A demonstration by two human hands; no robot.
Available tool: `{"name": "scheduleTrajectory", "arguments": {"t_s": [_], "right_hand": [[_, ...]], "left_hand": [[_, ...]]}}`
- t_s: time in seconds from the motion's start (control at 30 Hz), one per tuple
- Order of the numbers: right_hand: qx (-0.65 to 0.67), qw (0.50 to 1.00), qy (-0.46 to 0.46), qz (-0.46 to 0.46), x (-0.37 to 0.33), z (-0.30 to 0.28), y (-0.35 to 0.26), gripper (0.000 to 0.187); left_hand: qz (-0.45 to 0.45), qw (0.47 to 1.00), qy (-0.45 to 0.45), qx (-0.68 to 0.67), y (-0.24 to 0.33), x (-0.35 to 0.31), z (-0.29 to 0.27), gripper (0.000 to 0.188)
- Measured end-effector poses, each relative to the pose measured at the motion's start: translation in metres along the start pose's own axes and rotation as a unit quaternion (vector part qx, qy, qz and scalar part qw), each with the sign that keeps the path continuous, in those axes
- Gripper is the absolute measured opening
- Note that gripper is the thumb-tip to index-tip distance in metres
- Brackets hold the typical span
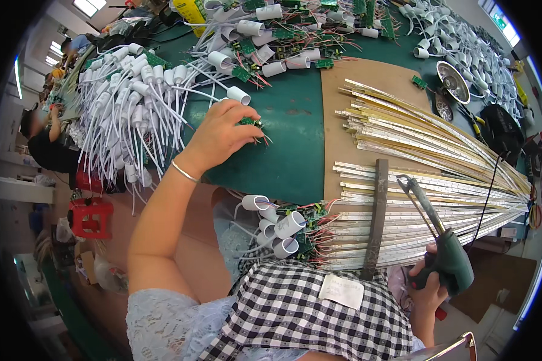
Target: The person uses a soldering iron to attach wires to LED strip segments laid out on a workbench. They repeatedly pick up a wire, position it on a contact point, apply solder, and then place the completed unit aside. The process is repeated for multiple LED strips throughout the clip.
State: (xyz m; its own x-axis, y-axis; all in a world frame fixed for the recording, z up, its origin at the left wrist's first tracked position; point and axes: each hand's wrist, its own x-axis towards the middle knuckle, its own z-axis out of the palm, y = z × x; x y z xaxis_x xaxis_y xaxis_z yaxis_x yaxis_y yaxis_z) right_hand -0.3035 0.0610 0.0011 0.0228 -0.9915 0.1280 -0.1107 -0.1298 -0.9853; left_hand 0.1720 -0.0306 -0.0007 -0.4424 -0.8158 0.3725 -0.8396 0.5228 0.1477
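Note:
Over the green tabletop, my left hand [226,129] is closed, fingers and thumb pinching a small green circuit board [250,122] with thin wires. A white cylindrical cap [239,95] on a white cable lies just beyond its knuckles. At the lower right, my right hand [426,289] is wrapped around the grip of a dark green soldering gun [453,259]. Its long tip points up and left above the LED strips [403,231]. A dark flat bar [376,216] lies across those strips. Close to my lap, several white caps [290,224] with boards and red wires are bunched at the strip ends.
White caps with cables [123,96] hang in a heap over the left edge. More caps and boards [271,42] cover the far side. Brown cardboard [334,120] lies under another strip bundle [403,123]. A metal dish [453,82] stands far right. A red stool [90,218] and another person [51,144] are at left.

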Motion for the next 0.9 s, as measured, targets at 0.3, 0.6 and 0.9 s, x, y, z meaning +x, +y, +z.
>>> {"name": "scheduleTrajectory", "arguments": {"t_s": [0.3,0.6,0.9], "right_hand": [[0.019,0.998,-0.019,0.062,-0.002,0.000,0.006,0.060],[0.019,0.997,-0.037,0.072,0.004,0.010,0.011,0.059],[0.042,0.985,-0.080,0.144,0.005,0.008,0.009,0.051]], "left_hand": [[-0.024,0.983,-0.033,-0.180,0.034,0.029,0.007,0.011],[-0.101,0.947,-0.097,-0.289,0.114,0.056,0.043,0.008],[-0.055,0.973,-0.101,-0.199,0.119,0.065,0.042,0.011]]}}
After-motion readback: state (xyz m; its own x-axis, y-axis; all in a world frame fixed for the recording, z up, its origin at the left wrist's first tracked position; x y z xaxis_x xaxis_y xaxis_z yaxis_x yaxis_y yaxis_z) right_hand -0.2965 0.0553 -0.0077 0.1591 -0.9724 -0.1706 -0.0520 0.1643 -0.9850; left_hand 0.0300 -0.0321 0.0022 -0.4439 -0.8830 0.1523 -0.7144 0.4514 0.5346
